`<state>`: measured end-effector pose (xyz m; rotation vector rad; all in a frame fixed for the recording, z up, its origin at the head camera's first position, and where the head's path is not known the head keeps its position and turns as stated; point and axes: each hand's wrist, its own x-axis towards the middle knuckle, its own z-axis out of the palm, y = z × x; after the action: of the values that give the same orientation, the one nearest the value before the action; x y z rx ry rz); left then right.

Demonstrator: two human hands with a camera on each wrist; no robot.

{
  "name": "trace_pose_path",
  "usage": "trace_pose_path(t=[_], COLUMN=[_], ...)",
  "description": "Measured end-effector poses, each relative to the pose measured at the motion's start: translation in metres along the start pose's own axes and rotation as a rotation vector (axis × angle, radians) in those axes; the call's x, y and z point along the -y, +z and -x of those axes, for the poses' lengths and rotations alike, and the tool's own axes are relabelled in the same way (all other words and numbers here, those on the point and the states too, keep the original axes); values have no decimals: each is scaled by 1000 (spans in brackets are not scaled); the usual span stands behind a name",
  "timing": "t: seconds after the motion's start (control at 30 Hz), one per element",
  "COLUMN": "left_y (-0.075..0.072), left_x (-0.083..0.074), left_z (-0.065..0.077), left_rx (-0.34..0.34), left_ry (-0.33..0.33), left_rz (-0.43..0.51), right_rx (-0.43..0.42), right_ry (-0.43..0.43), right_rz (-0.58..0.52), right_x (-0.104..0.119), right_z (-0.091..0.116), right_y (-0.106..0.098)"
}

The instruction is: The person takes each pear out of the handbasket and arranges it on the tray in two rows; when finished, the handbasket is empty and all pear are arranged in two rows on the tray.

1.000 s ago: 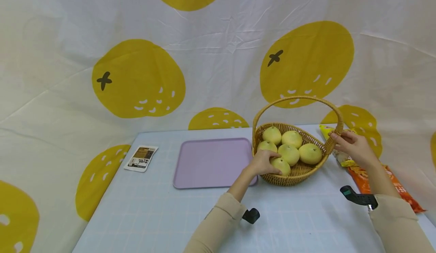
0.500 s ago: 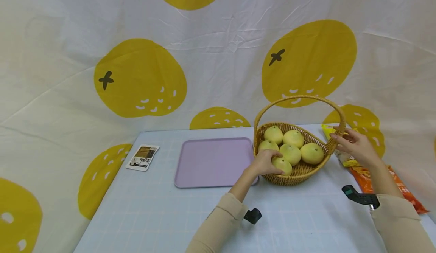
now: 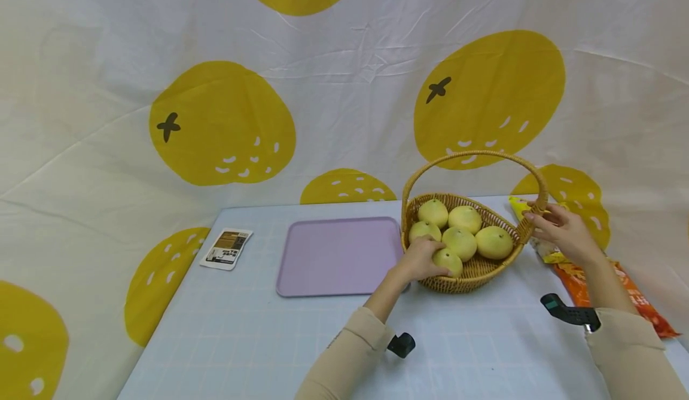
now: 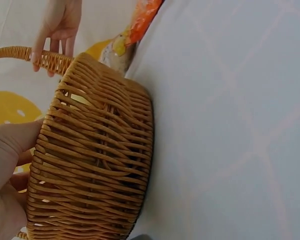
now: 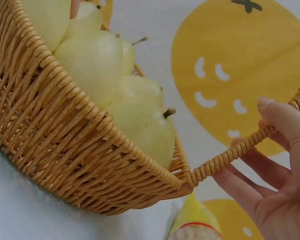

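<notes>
A woven wicker basket [image 3: 457, 285] with a tall arched handle [image 5: 230, 156] stands at the back right of the table and holds several yellow-green pears [image 3: 494, 243]. At its near left rim, my left hand [image 3: 422, 259] reaches in and grips the front pear [image 3: 448, 262], thumb and fingers on either side. The wicker wall hides that pear in the left wrist view, where part of the left hand [image 4: 7, 172] shows beside the rim. On the other side, my right hand [image 3: 562, 232] holds the handle near its right base; thumb and fingers go round it in the right wrist view.
Left of the basket lies a flat purple tray [image 3: 339, 257]. A white packet with a brown label [image 3: 226, 249] lies farther left. Behind and below the right hand are a yellow snack bag [image 3: 519, 207] and an orange snack bag [image 3: 640, 301]. A fruit-print cloth [image 3: 355, 113] hangs behind the table.
</notes>
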<state>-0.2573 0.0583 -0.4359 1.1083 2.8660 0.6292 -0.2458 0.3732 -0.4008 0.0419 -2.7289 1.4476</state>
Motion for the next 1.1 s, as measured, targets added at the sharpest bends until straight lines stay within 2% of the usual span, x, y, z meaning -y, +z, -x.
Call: trace_pose_path(t=[0.13, 0.37, 0.57, 0.73, 0.8, 0.93, 1.1], left_y=[1, 6, 7, 2, -2, -15, -33], left_x=[0, 5, 11, 17, 19, 20, 25], left_z=[3, 6, 12, 20, 22, 30, 46], left_rx=[-44, -111, -256, -315, -330, -370, -383], left_ry=[-17, -27, 1, 11, 0, -2, -24], left_rz=[89, 303, 592, 806, 844, 860, 899], right_rx=[-5, 2, -6, -16, -16, -19, -22], right_ry=[7, -2, -1, 28, 35, 47, 50], right_rz=[14, 12, -23, 4, 11, 12, 22], right_x=[0, -1, -2, -1, -1, 0, 0], right_z=[0, 2, 1, 0, 0, 0, 0], right_y=[1, 1, 1, 2, 2, 3, 4])
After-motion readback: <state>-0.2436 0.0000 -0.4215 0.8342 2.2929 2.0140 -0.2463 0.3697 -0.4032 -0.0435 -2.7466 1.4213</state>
